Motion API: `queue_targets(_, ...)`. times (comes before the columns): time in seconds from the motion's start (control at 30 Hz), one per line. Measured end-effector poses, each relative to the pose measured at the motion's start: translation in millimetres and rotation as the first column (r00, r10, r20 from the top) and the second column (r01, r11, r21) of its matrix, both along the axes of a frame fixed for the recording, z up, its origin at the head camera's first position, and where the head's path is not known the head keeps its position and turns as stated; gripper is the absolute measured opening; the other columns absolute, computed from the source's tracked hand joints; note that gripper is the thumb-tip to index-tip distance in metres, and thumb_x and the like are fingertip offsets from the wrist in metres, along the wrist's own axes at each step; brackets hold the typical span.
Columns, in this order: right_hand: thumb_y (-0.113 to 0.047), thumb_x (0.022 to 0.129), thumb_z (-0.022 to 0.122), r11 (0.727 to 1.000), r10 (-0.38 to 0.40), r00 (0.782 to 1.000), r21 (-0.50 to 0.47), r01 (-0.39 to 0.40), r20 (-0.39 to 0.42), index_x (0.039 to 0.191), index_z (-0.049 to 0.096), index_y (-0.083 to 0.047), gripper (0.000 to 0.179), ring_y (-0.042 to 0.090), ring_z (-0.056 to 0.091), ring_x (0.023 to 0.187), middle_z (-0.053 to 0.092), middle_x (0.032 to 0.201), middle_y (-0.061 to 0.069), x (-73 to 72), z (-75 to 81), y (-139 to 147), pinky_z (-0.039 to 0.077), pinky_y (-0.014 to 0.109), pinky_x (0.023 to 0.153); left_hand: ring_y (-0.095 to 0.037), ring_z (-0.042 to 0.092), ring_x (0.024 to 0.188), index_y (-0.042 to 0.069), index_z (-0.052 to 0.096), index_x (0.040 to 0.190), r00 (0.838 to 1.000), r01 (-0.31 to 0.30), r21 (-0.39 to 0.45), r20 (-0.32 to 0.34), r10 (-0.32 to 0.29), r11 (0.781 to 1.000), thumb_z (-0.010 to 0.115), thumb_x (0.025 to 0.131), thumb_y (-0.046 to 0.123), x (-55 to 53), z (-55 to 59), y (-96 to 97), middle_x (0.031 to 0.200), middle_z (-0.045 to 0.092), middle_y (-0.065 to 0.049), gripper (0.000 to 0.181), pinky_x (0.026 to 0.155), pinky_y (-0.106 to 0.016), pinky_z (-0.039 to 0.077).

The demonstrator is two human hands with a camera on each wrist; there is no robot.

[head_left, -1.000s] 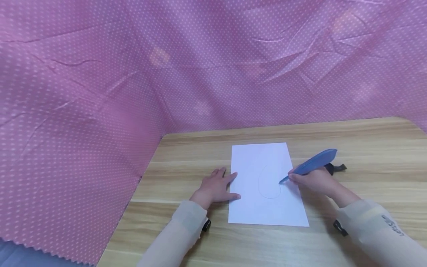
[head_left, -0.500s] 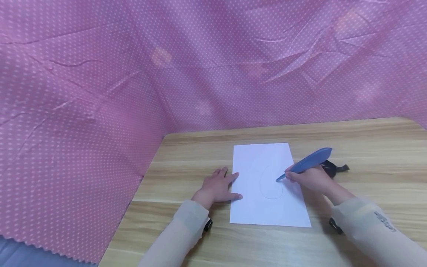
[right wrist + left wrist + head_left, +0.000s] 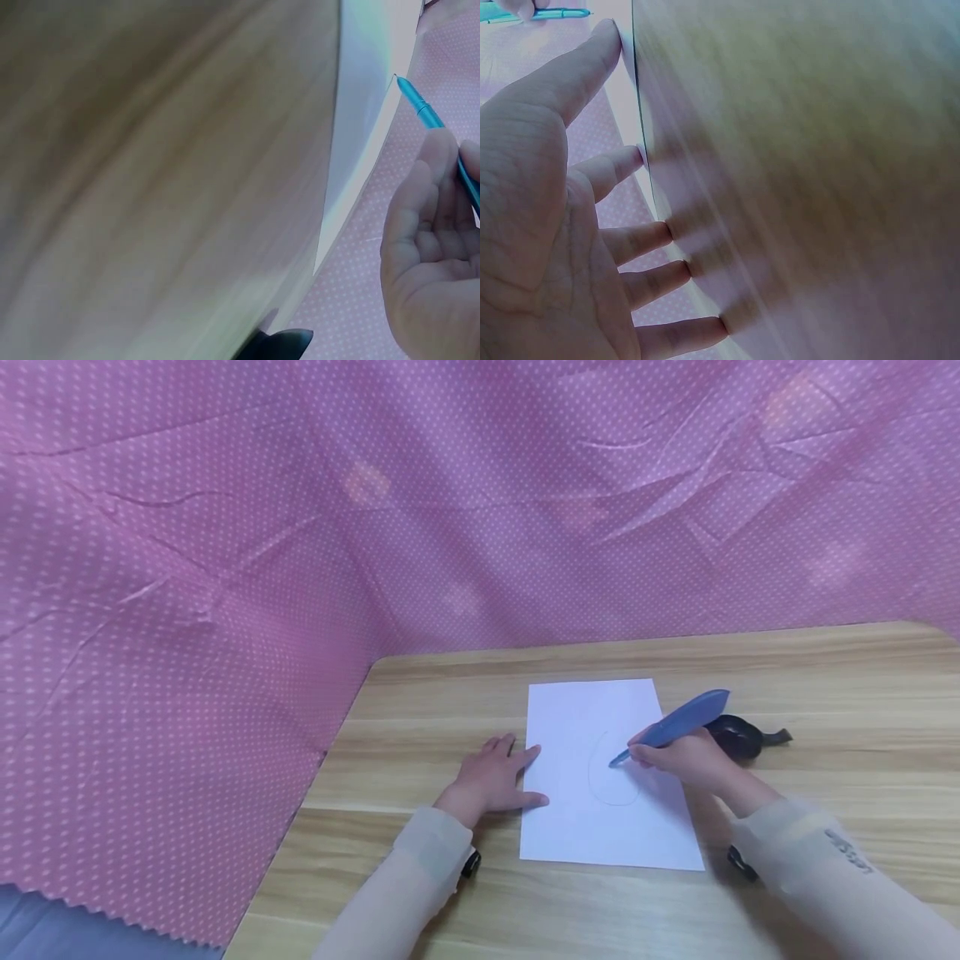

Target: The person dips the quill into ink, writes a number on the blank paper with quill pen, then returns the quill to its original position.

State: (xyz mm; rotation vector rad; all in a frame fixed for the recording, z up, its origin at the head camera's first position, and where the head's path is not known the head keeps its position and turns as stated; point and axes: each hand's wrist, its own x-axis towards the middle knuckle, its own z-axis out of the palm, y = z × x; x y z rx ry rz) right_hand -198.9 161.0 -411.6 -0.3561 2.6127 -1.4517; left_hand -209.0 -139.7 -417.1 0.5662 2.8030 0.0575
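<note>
A white sheet of paper point(image 3: 570, 835) lies on the wooden table, bearing a thin curved line that runs down from the top and bends round to the right. My right hand point(image 3: 690, 762) pinches a blue feather-shaped pen point(image 3: 678, 720) between thumb and fingers, its broad end slanting up to the right. The pen's tip is over the area inside the curve; in the right wrist view the pen point(image 3: 424, 111) meets the paper at its point. Spread and flat, my left hand point(image 3: 487, 781) rests at the sheet's left edge, thumb and index fingertip on the paper.
Behind my right hand lies a dark, glossy, rounded object point(image 3: 738, 739) with a stem-like end, partly hidden. The wooden table point(image 3: 435, 702) has pink dotted cloth point(image 3: 480, 527) hanging behind it and at its left.
My right hand and the pen have moved left across the paper, from the curve's right end to inside it. More of the dark object shows. My left hand stays in place on the sheet.
</note>
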Motion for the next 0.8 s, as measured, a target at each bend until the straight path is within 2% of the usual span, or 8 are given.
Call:
queue_targets(0.33, -0.019, 0.089, 0.069, 1.0, 0.009, 1.0, -0.027, -0.008, 0.021, 0.102, 0.071, -0.001, 0.023, 0.017, 0.063, 0.079, 0.071, 0.084, 0.005, -2.4, -1.8, -11.1, 0.05, 0.034, 0.072, -0.035, 0.016, 0.141, 0.036, 0.028, 0.15, 1.0, -0.007, 0.01, 0.001, 0.007, 1.0, 0.053, 0.08, 0.073, -0.5, 0.3, 0.9, 0.157, 0.016, -0.011, 0.083, 0.105, -0.058, 0.026)
queue_targets(0.8, -0.021, 0.09, 0.067, 0.998, 0.053, 0.997, 0.012, -0.054, 0.049, 0.104, 0.072, -0.006, 0.021, 0.017, 0.063, 0.083, 0.071, 0.088, 0.002, -3.3, -2.6, -17.4, 0.049, 0.035, 0.075, -0.034, 0.016, 0.142, 0.036, 0.028, 0.15, 1.0, -0.013, 0.003, 0.0, 0.013, 1.0, 0.053, 0.08, 0.073, -1.8, -2.1, 0.9, 0.157, 0.016, -0.01, 0.083, 0.104, -0.058, 0.028)
